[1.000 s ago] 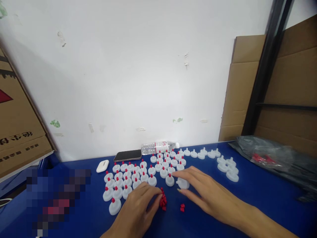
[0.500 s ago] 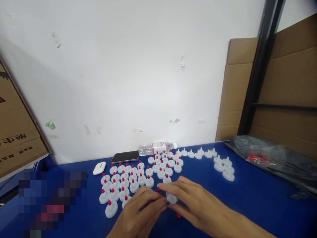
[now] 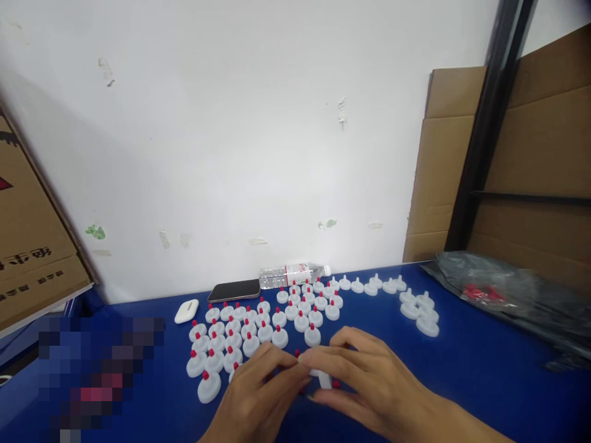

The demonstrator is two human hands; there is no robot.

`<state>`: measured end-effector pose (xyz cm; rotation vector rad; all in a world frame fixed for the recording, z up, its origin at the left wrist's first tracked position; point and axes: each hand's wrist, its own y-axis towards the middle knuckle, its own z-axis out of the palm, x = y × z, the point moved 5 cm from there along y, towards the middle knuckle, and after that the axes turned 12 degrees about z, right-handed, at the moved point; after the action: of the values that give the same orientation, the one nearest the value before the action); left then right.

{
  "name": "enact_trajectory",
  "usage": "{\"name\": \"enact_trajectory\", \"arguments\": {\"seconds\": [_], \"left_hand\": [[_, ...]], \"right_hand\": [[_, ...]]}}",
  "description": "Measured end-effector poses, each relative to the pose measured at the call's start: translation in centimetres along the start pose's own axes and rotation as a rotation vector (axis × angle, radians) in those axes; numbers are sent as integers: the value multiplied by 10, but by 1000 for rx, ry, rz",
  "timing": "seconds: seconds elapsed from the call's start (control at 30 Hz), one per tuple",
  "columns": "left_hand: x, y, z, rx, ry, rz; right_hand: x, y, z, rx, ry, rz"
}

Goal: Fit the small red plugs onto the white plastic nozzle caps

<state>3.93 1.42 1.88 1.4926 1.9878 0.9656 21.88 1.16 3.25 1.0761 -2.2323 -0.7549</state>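
Note:
My right hand [image 3: 364, 375] grips a white nozzle cap [image 3: 325, 379] between thumb and fingers, tilted so its rim shows edge-on. My left hand [image 3: 270, 381] meets it from the left, fingers pinched together; whatever lies between these fingertips is hidden. Small red tip caps show around the fingers: one red tip cap [image 3: 297, 353] just above where the hands meet, another red piece [image 3: 336, 384] beyond the white cap. Beyond my hands stand several rows of white caps with red tips [image 3: 279, 336]. White caps without red tips [image 3: 427, 326] sit to the right.
A phone [image 3: 234, 290], a white earbud case [image 3: 186, 311] and a lying water bottle [image 3: 295, 275] are at the back of the blue table [image 3: 378, 332]. A grey plastic bag with red pieces [image 3: 484, 294] lies right. Cardboard [image 3: 443, 172] leans against the wall; a box [image 3: 37, 246] stands left.
The white nozzle cap in my right hand has tilted from face-up to edge-on. My right fingers have drawn closer to the left fingertips, uncovering the red-tipped cap behind them.

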Motion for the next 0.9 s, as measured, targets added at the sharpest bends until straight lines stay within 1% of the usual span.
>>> {"name": "enact_trajectory", "arguments": {"seconds": [0.1,0.2,0.27,0.37,0.43,0.57,0.67,0.77,0.9], "left_hand": [[-2,2,-4,-40,-12,21],[-3,3,-6,-61,-11,32],[-2,1,-5,-64,-18,11],[3,-1,-1,-27,-4,-65],[5,-2,2,9,13,-87],[1,0,6,37,-26,-65],[-3,1,6,34,-70,-62],[-7,1,5,43,-82,-61],[-7,0,6,71,-78,-70]], "right_hand": [[-2,1,-1,-27,20,20],[-1,0,1,-6,91,-26],[1,0,1,4,134,-57],[0,-1,1,-10,161,-60],[-1,-2,2,-22,177,-59],[0,-1,1,-32,222,-71],[8,1,-5,-54,240,-117],[15,2,-10,-59,201,-145],[18,0,-10,-44,146,-152]]}}
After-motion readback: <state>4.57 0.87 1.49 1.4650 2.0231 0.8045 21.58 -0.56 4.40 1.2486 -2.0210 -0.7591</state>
